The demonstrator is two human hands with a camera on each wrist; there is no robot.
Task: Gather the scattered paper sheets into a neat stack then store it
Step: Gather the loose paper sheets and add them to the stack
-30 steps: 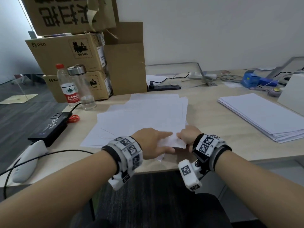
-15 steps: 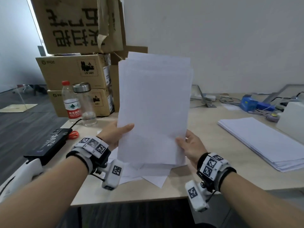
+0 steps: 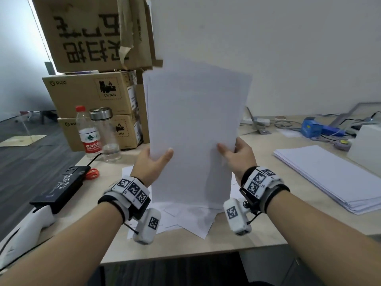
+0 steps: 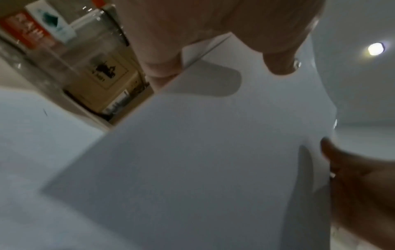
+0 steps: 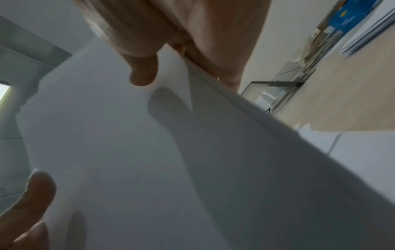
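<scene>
Worktop edge: pale wood worktop, its near rim just above the dark floor.
Loose sheets: a few white sheets lie flat and fanned near the rim, corners pointing different ways.
Left hand: the left hand clamps the left edge of the paper bundle, thumb on the near face, fingers behind (the left wrist view shows the thumb tip pressed on the sheet).
Right hand: the right hand clamps the right edge the same way, thumb in front.
Paper bundle: held upright between the hands, its bottom edge down by the loose sheets; whether it touches them cannot be told. Top edges are uneven.
Left side of worktop: a white device with a cable, a black case, an orange rubber band.
Right side: a thick stack of paper lying flat, well apart from the hands.
Bottles: a plastic water bottle with a red cap beside a clear bottle with a metal lid.
Back of worktop: stacked cardboard boxes at left, a blue box and cables at right.
Room: a plain white wall behind; grey floor off to the left.
</scene>
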